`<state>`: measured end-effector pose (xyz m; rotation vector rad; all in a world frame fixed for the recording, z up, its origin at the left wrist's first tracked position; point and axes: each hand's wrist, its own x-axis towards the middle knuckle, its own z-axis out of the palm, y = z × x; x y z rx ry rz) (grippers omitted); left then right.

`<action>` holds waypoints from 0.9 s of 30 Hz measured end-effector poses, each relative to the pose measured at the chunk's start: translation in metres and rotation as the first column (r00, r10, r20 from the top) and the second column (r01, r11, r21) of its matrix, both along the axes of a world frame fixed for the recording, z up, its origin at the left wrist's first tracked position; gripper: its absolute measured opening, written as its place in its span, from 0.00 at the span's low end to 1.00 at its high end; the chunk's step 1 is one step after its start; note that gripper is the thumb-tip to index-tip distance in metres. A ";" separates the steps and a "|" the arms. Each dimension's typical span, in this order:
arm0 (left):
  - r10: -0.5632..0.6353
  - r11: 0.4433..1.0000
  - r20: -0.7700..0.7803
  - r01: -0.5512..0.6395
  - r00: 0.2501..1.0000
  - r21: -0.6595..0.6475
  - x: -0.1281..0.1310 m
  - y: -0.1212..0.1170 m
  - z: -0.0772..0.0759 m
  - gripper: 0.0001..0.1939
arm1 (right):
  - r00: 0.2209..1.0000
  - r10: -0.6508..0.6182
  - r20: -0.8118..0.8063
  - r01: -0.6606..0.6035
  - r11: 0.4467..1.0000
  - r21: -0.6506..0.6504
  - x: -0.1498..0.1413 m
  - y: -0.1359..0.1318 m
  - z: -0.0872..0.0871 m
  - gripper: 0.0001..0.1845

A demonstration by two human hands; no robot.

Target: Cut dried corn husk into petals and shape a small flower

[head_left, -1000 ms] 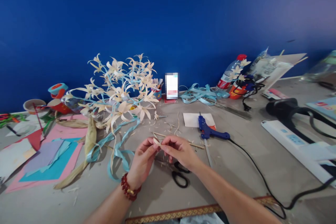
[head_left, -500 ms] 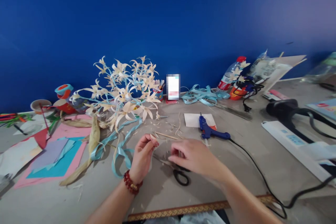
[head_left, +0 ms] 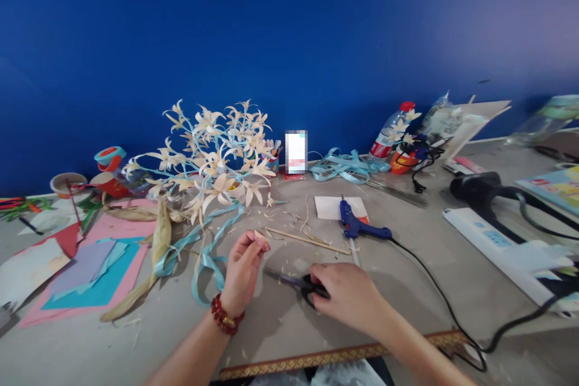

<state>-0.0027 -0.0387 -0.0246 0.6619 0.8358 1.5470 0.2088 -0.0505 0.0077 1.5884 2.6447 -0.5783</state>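
Observation:
My left hand [head_left: 244, 265], with a red bead bracelet at its wrist, is closed in a pinch. A small pale petal-like piece [head_left: 259, 234] shows at its fingertips. To its right, my right hand [head_left: 346, 292] grips the black handles of a pair of scissors [head_left: 289, 278], whose blades point left, low over the table, toward my left hand. A thin wooden stick [head_left: 312, 241] lies just beyond both hands, among pale scraps. Farther right is a blue glue gun [head_left: 359, 223] on a white card [head_left: 326, 207].
Pale flowers on blue stems [head_left: 212, 157] stand at the back left. Blue ribbon [head_left: 219, 235], dried husks [head_left: 161, 232] and coloured paper [head_left: 99, 277] lie at left. On the right are a power strip [head_left: 488, 253], black cable [head_left: 434, 274] and plastic bottle [head_left: 389, 132].
My right hand has come down and taken hold of the scissors by their handles; the scissors have turned slightly. My left hand keeps its pinch in nearly the same place.

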 end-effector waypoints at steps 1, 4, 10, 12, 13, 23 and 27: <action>0.016 1.000 0.007 -0.016 1.000 0.007 -0.001 0.001 0.001 0.06 | 0.998 -0.039 -0.058 0.038 0.999 -0.024 0.005 0.001 0.000 0.06; 0.060 0.998 0.044 -0.061 0.997 0.011 -0.004 0.003 0.004 0.07 | 0.941 -0.162 -0.297 0.132 0.984 -0.116 0.016 0.003 -0.005 0.04; -0.018 0.999 0.087 0.021 0.996 -0.026 -0.002 0.004 0.004 0.07 | 0.693 -0.299 -0.656 0.130 0.947 -0.295 0.005 0.001 -0.020 0.11; -0.080 0.996 0.113 0.084 0.990 -0.033 0.000 0.003 0.003 0.07 | 0.706 -0.289 -0.646 0.114 0.947 -0.300 -0.003 0.001 -0.020 0.14; -0.105 0.993 0.126 0.110 0.986 -0.035 0.001 0.002 0.003 0.07 | 0.725 -0.278 -0.630 0.110 0.950 -0.292 -0.007 0.001 -0.020 0.15; -0.165 0.985 0.129 0.171 0.978 -0.031 0.003 -0.001 0.012 0.07 | 0.834 -0.173 -0.524 0.114 0.983 -0.144 -0.011 0.000 -0.010 0.12; -0.173 0.984 0.128 0.177 0.977 -0.021 0.002 -0.003 0.012 0.07 | 0.833 -0.174 -0.526 0.116 0.983 -0.141 -0.012 0.001 -0.011 0.11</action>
